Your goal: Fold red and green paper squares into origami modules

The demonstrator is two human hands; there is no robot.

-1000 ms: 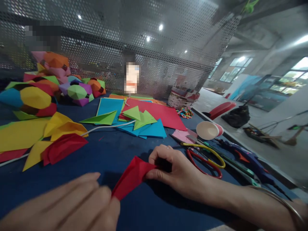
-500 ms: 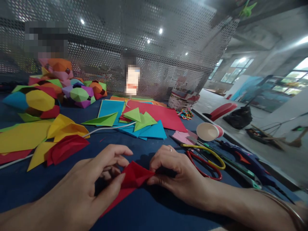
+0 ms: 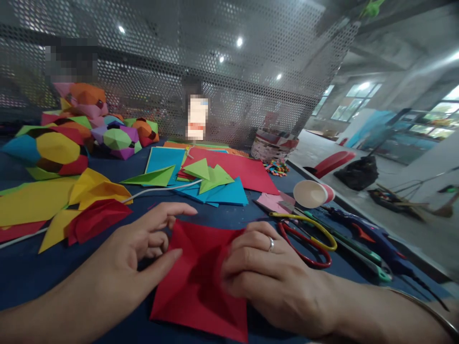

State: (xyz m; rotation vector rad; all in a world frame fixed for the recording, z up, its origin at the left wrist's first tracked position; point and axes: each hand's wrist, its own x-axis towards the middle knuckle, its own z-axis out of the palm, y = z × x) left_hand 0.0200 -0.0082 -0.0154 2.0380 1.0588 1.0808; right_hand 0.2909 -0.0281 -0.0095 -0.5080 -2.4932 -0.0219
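A red square of paper (image 3: 201, 286) lies opened out on the dark blue tabletop in front of me, with crease lines running across it. My left hand (image 3: 143, 253) is at its left edge, thumb and index finger spread apart, the thumb tip over the paper. My right hand (image 3: 268, 277), wearing a ring, is curled at the paper's right side, where the sheet bends up against the fingers. Its fingertips are blurred and partly hidden. Scissors (image 3: 304, 239) with yellow and red handles lie just beyond my right hand.
Folded yellow paper (image 3: 95, 188) and folded red paper (image 3: 98, 220) lie at left, below several paper balls (image 3: 59, 148). Coloured sheets (image 3: 233, 167) and a white cord (image 3: 161, 189) lie ahead. At right are a paper cup (image 3: 310, 193), a glue gun (image 3: 373, 239) and the table edge.
The red paper, folded to a point half a second ago, is now spread open into a square. My right hand has turned over and moved across the paper's right side; my left hand shifted slightly.
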